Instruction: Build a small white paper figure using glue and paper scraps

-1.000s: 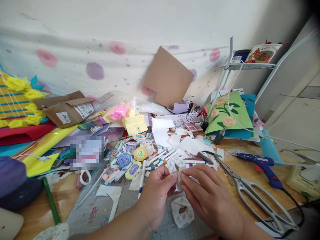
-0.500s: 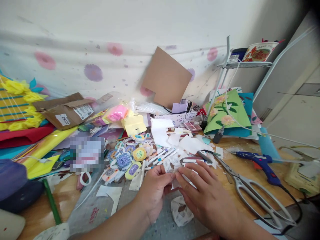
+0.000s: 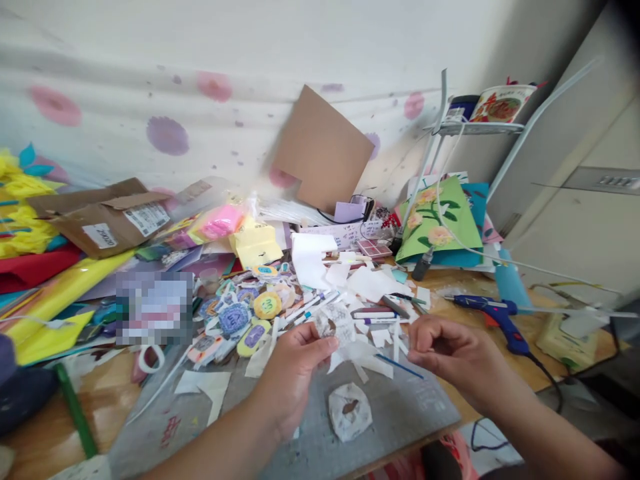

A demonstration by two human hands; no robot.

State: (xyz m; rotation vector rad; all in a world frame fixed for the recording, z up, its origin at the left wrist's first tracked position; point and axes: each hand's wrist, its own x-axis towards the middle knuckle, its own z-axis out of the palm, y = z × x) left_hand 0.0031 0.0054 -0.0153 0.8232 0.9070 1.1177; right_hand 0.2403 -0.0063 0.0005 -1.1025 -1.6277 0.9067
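Observation:
My left hand (image 3: pixel 297 357) pinches a crumpled whitish paper piece (image 3: pixel 343 325) with an irregular gap in it, thumb on top. To the right, and apart from that piece, my right hand (image 3: pixel 443 350) has thumb and fingers pressed together. Whatever sits between those fingertips, if anything, is too small to make out. A similar crumpled paper piece (image 3: pixel 351 421) with a brown-looking hole lies on the grey mat (image 3: pixel 400 413) below my hands. Between the hands, a thin blue stick (image 3: pixel 400 365) rests near white paper scraps (image 3: pixel 363 357).
Decorated paper badges (image 3: pixel 235 320) and several pens (image 3: pixel 377 315) crowd the middle. A blue glue gun (image 3: pixel 493 312) lies at right, beneath a green flower card (image 3: pixel 440 220). A cardboard box (image 3: pixel 110 217) stands back left; a brown board (image 3: pixel 325 147) leans on the wall.
My right hand has left the paper piece and moved right, fingers now pinched. My left hand still holds the piece. The metal scissors at right are now out of sight; the view has shifted slightly right.

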